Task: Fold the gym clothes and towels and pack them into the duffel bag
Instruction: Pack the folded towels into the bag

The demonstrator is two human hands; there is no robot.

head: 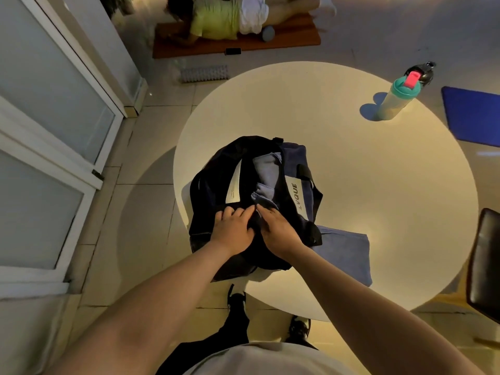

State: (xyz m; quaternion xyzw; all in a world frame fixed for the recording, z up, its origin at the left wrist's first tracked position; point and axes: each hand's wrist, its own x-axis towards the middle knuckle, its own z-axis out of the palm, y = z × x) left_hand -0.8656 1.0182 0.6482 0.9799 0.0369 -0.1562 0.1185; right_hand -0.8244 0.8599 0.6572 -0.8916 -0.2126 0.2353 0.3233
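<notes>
A dark navy duffel bag [295, 169] with white side stripes lies on the near left part of the round white table [365, 190]. Its top is open and grey-blue cloth [266, 171] shows inside. My left hand [234, 227] rests on the bag's near end, fingers bent over the dark fabric. Beside it, my right hand [276, 228] lies on the same end, its fingertips at the edge of the opening by the cloth. A folded blue towel [345, 255] lies on the table to the right of the bag, partly under it.
A teal-lidded shaker bottle [397, 98] stands at the table's far right. A dark chair [484, 261] is at the right edge. A person lies on an orange mat [292, 36] on the floor beyond. Glass doors [54, 131] run along the left.
</notes>
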